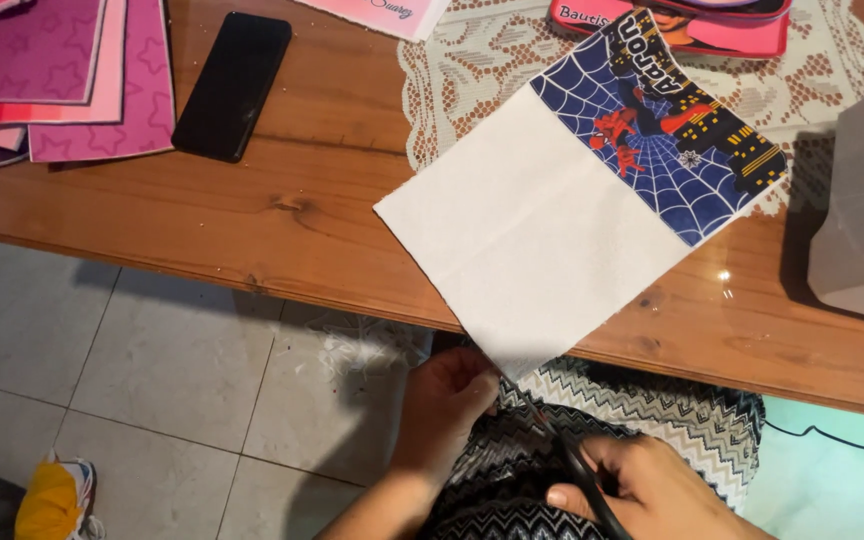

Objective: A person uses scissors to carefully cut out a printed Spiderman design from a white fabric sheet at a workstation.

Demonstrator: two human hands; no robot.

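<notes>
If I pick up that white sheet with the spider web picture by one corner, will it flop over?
Probably it droops. The white sheet looks thin and lies flat on the wooden table, its corner overhanging the edge by the left hand. It likely weighs very little, so a push should slide it easily. The right hand holds scissors at it, suggesting it cuts and tears readily.

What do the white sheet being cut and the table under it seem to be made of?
The white sheet looks like thin fabric or felt-like paper: matte, flat, with a printed blue panel at one end; which one is unclear. The table looks like varnished wood, with visible grain, knots and a glossy reflection.
</notes>
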